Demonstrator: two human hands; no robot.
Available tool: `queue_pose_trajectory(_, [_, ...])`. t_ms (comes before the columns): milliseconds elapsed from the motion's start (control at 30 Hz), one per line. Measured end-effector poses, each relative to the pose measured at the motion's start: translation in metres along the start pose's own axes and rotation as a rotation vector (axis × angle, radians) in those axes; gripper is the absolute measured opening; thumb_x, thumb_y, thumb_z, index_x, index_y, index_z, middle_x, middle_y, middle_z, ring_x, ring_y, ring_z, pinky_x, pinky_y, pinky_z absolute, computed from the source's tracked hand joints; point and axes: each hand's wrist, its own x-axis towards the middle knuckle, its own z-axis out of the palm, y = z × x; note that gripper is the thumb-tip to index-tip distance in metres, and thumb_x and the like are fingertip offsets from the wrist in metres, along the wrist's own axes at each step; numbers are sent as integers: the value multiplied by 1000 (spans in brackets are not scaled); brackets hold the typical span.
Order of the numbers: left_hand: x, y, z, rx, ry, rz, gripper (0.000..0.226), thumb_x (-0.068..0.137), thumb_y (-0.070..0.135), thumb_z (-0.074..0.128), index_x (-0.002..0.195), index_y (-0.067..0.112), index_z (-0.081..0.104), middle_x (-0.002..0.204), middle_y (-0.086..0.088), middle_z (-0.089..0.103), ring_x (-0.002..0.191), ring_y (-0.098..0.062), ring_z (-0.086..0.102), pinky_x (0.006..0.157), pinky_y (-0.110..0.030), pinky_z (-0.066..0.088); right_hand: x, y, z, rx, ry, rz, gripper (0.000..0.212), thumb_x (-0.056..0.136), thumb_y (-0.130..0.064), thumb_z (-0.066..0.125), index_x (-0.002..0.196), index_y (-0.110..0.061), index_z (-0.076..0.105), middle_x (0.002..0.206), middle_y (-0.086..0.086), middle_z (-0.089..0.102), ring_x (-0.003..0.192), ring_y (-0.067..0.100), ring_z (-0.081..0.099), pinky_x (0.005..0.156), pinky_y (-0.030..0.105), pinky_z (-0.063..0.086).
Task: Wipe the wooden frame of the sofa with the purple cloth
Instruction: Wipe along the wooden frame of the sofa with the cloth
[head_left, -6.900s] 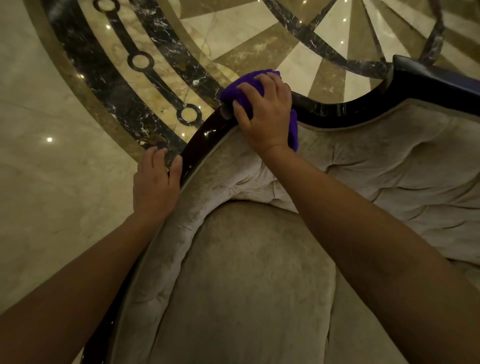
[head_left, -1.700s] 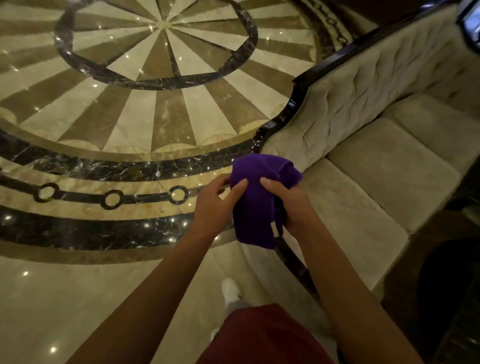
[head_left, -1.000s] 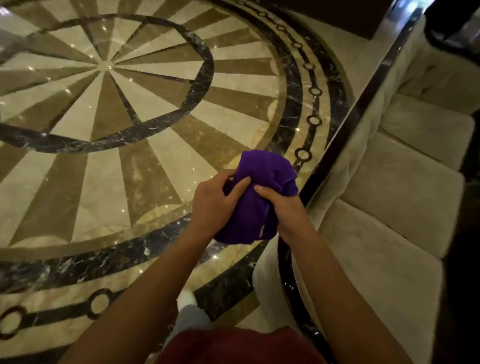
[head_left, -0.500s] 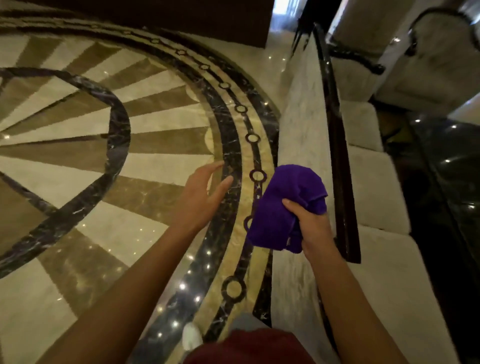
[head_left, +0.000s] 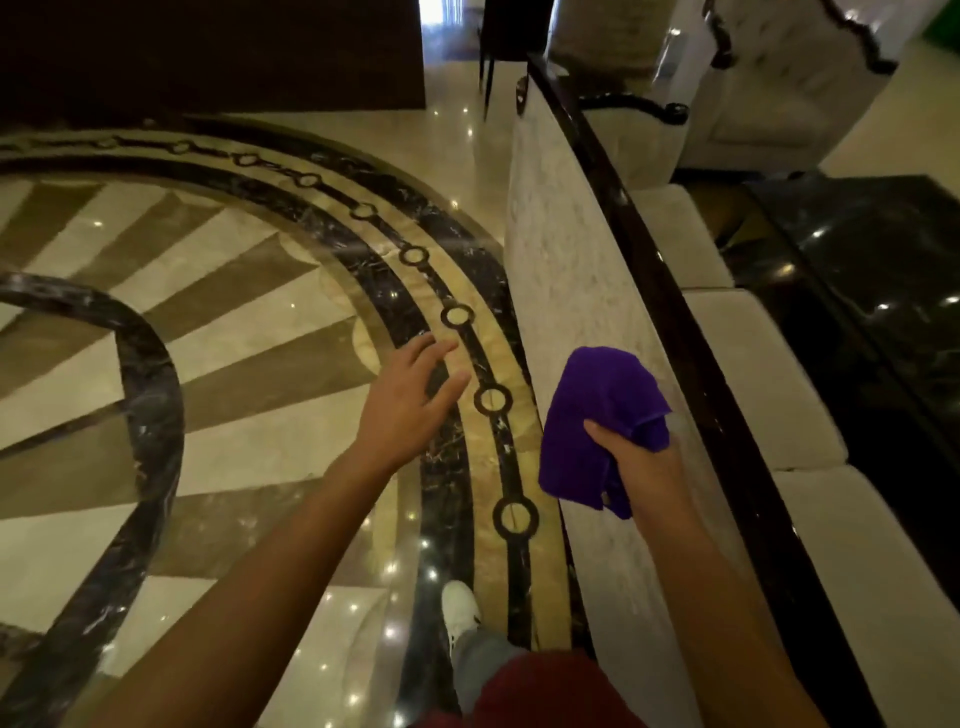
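purple cloth (head_left: 597, 415) in right hand (head_left: 641, 462)

The right hand (head_left: 641, 467) holds the cloth (head_left: 597, 415) left of the sofa's frame rail (head_left: 670, 312).

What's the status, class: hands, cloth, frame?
Right hand gripping purple cloth, held off the sofa. Left hand open, empty, over the floor. Dark wooden frame untouched right now; nothing blocking it.

Dim, warm indoor light; pinpoint glare dots speckle the glossy patterned marble floor (head_left: 249, 364). Soft motion blur throughout, and wide-angle bending at the edges.
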Motion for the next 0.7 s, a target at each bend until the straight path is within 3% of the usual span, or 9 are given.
queue_pose_trajectory(67, [51,-1,-11,-74,1,-35,51,103,50,56,150,30,51,152,1,53,139,-16,49,110,-35,41,44,-28,28,19,-33,-27,46,81,-26,88,109,-45,57,119,-3,72,107,22,70,87,45,60])
queue_pose_trajectory(133, [98,5,-18,-215,-102,-95,58,100,58,56,153,35,45,143,5,59,125,-11,58,101,-33,49,82,-60,56,23,-70,-57,45,78,-33,90,102,-52,58,105,-18,75,97,8,70,75,32,56])
queue_pose_trajectory(200, [138,16,-18,-374,-250,-89,62,99,61,56,154,38,40,141,6,59,120,-7,60,96,-29,52,113,-91,83,56,-115,-77,45,70,-42,94,95,-61,61,94,-34,74,89,-1,72,74,26,54])
queue_pose_trajectory(233, [157,21,-15,-461,-309,-80,60,99,61,56,153,40,41,141,7,59,120,-5,60,96,-28,52,128,-103,95,90,-131,-90,47,64,-45,95,95,-63,64,97,-34,74,91,-2,74,77,29,57])
queue_pose_trajectory(333, [215,25,-9,-654,-353,-84,44,91,66,61,132,52,52,125,20,67,109,5,67,84,-15,55,173,-129,128,257,-104,-135,55,55,-39,97,105,-49,75,111,-12,80,101,14,78,80,37,64])
queue_pose_trajectory(500, [306,-4,-9,-752,-364,-74,48,86,43,82,128,29,61,112,11,77,99,-9,76,75,-20,59,252,-155,158,473,-46,-181,49,79,-8,84,124,-24,72,119,5,79,108,27,77,78,36,65])
queue_pose_trajectory(700, [480,-58,-42,-726,-337,39,25,90,39,79,113,35,68,109,20,73,99,-5,73,79,-22,60,374,-196,195,389,-89,-210,67,87,-21,74,148,-5,51,145,26,59,130,39,61,105,48,53])
